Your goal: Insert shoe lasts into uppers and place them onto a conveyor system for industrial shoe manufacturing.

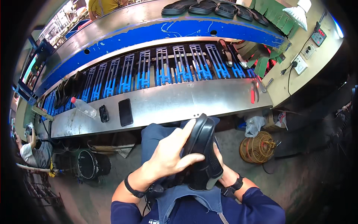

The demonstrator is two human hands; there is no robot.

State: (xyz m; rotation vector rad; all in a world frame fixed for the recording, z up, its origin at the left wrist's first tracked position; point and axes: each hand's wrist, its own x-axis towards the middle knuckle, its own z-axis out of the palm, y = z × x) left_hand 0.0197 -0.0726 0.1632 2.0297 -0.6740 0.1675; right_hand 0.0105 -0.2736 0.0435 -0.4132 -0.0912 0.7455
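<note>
A black shoe (203, 145) is held close to my body, above my lap, tilted with one end pointing up and away from me. My left hand (167, 151) grips its left side, thumb across the upper and fingers stretched up along the edge. On the opposite side, my right hand (220, 158) holds the shoe with its fingers mostly hidden behind it. Beyond my hands lies the steel bench top (167, 100). A dark phone (125, 112) rests on it to the left.
Behind the bench runs a rack of blue slats (143, 74). A clear bottle (85, 107), a small black object (103, 113) and a red-handled tool (253, 93) lie on the bench. Black soles (203, 6) line the upper shelf. A bucket (87, 164) and wicker basket (257, 147) stand below. Another person (35, 151) is at far left.
</note>
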